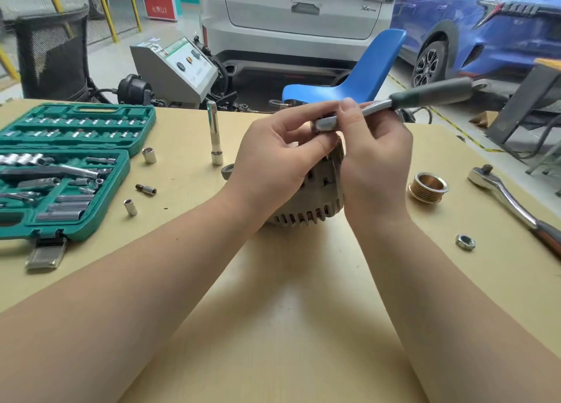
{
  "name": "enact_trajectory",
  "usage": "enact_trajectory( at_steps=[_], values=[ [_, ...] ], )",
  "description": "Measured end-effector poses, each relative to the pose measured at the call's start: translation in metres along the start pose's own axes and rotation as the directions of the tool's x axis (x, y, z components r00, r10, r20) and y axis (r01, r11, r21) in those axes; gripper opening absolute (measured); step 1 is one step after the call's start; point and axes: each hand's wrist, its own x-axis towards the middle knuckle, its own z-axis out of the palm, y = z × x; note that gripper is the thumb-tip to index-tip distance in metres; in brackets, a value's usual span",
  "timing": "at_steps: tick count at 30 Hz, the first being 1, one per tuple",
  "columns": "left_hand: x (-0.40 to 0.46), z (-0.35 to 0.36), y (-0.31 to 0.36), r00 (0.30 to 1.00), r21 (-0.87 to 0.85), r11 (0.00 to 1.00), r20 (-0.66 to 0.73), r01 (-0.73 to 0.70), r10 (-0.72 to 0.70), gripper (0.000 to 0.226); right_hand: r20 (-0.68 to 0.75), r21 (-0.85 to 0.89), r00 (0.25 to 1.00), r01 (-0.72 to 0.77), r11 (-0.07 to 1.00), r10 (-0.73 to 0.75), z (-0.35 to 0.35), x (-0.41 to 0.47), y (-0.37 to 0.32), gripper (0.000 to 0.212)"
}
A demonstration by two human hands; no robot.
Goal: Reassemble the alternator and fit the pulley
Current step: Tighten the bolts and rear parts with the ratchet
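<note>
The grey finned alternator (315, 204) stands on the tan table (273, 311), mostly hidden behind my hands. My left hand (273, 157) and my right hand (372, 163) both pinch the chrome head of a small ratchet (326, 124) held on top of the alternator. Its green handle (431, 94) points up to the right. The brass-coloured ribbed pulley (428, 187) lies on the table right of the alternator. A hex nut (465, 241) lies nearer me, on the right.
An open green socket case (60, 172) fills the left side, with loose sockets (130, 207) beside it. An extension bar (215, 132) stands upright behind. A larger ratchet (513, 202) lies at the right edge. A blue chair (364, 75) and parked cars stand beyond.
</note>
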Motion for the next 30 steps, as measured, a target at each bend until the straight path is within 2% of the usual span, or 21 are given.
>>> enact_trajectory(
  at_steps=[2, 4, 5, 7, 9, 11, 13, 15, 16, 18, 20, 22, 24, 26, 27, 28, 30],
  values=[
    [0.001, -0.001, -0.001, 1.000, -0.030, 1.000, -0.010, 0.008, -0.008, 0.035, -0.115, -0.269, 0.976, 0.147, 0.952, -0.183, 0.005, -0.011, 0.000, 0.018],
    [0.002, -0.001, -0.001, 1.000, -0.055, 0.998, -0.005, 0.016, -0.016, 0.035, -0.132, -0.333, 0.965, 0.172, 0.927, -0.227, 0.007, -0.015, 0.001, 0.016],
    [0.002, 0.000, -0.001, 1.000, -0.055, 0.998, 0.000, 0.020, -0.020, 0.035, -0.118, -0.283, 0.974, 0.154, 0.947, -0.193, 0.007, -0.013, 0.002, 0.016],
    [0.003, 0.000, 0.000, 1.000, -0.025, 0.999, 0.002, 0.030, -0.030, 0.037, -0.027, -0.029, 0.999, 0.031, 0.999, -0.032, 0.003, 0.000, 0.002, 0.018],
    [0.003, 0.000, 0.000, 0.999, 0.012, 0.999, -0.005, 0.043, -0.043, 0.040, 0.145, 0.230, 0.975, -0.198, 0.953, 0.167, -0.002, 0.013, -0.001, 0.020],
    [0.003, -0.001, 0.001, 0.999, 0.030, 0.998, -0.003, 0.048, -0.048, 0.040, 0.254, 0.295, 0.930, -0.336, 0.894, 0.265, -0.005, 0.017, -0.002, 0.022],
    [0.003, -0.001, 0.002, 0.999, 0.039, 0.998, -0.007, 0.046, -0.046, 0.039, 0.180, 0.243, 0.962, -0.247, 0.938, 0.207, -0.004, 0.012, 0.000, 0.022],
    [0.002, 0.000, 0.000, 0.999, 0.023, 0.999, -0.027, 0.034, -0.033, 0.038, 0.005, 0.041, 0.999, -0.034, 0.999, 0.034, -0.001, 0.001, 0.001, 0.019],
    [0.001, 0.000, 0.000, 0.999, 0.016, 1.000, -0.037, 0.020, -0.020, 0.038, -0.073, -0.094, 0.995, 0.057, 0.994, -0.064, 0.002, -0.006, 0.001, 0.017],
    [0.000, 0.000, -0.001, 0.999, 0.002, 1.000, -0.046, 0.003, -0.003, 0.036, -0.165, -0.294, 0.965, 0.149, 0.944, -0.203, 0.008, -0.016, 0.002, 0.014],
    [0.000, 0.000, -0.002, 0.999, -0.007, 1.000, -0.043, 0.012, -0.013, 0.035, -0.162, -0.333, 0.958, 0.173, 0.927, -0.237, 0.012, -0.017, 0.001, 0.014],
    [0.000, 0.000, -0.001, 0.999, -0.003, 1.000, -0.041, 0.031, -0.031, 0.035, -0.093, -0.197, 0.984, 0.134, 0.971, -0.155, 0.011, -0.006, 0.000, 0.017],
    [0.002, 0.000, -0.001, 0.998, 0.008, 0.999, -0.044, 0.045, -0.045, 0.036, 0.076, 0.090, 0.994, -0.084, 0.992, 0.077, 0.004, 0.009, -0.002, 0.022],
    [0.001, 0.000, 0.000, 0.998, 0.024, 0.999, -0.047, 0.044, -0.043, 0.037, 0.249, 0.275, 0.936, -0.314, 0.909, 0.248, -0.003, 0.016, -0.002, 0.027],
    [0.001, 0.000, 0.000, 0.998, 0.037, 0.999, -0.051, 0.038, -0.036, 0.037, 0.279, 0.291, 0.922, -0.348, 0.891, 0.269, -0.005, 0.016, -0.001, 0.028],
    [0.000, 0.001, 0.000, 0.998, 0.049, 0.998, -0.057, 0.029, -0.026, 0.037, 0.256, 0.294, 0.931, -0.331, 0.897, 0.260, -0.006, 0.015, 0.000, 0.027],
    [-0.001, 0.002, -0.001, 0.997, 0.055, 0.998, -0.070, 0.024, -0.020, 0.038, 0.098, 0.216, 0.980, -0.190, 0.958, 0.173, -0.002, 0.007, 0.003, 0.022]
  ],
)
